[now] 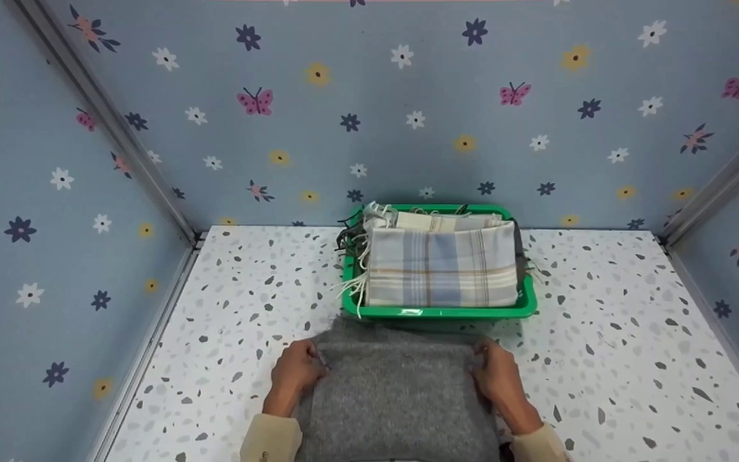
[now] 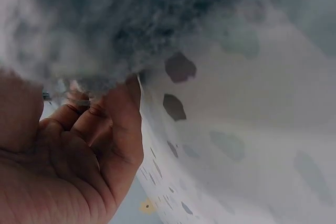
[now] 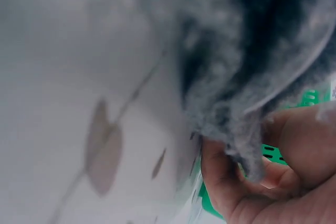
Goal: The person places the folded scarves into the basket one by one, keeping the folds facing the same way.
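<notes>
A grey woolly cloth lies spread in front of me, its far part close to the basket's front. My left hand pinches its left edge near the far corner between thumb and fingers. On the opposite side, my right hand grips the right edge at about the same height. In the left wrist view the fuzzy cloth covers the left fingertips. The right wrist view has a fold of the cloth hanging between the right thumb and fingers.
Behind the cloth stands a green plastic basket with folded, fringed plaid scarves in it. Strands of fringe hang over its left rim. The speckled white table runs back to a flower-patterned wall, with similar panels on both sides.
</notes>
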The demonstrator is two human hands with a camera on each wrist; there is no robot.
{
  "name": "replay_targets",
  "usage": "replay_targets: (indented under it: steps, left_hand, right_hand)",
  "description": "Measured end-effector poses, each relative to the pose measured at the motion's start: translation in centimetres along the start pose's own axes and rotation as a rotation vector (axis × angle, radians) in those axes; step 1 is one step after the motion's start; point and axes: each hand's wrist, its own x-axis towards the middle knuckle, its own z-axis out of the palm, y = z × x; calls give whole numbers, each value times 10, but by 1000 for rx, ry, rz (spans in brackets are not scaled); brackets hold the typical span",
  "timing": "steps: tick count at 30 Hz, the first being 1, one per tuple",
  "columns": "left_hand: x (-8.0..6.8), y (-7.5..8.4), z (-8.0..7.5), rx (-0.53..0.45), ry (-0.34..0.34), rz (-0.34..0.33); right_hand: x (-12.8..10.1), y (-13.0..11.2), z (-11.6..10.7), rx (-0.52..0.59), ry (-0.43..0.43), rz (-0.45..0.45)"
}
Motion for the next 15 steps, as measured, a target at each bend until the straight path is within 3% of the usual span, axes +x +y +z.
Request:
replay_targets:
  steps: [15]
  left_hand:
    - [-3, 13, 15, -6, -12, 27]
  right_hand:
    - [-1, 11, -16, 12, -5, 53]
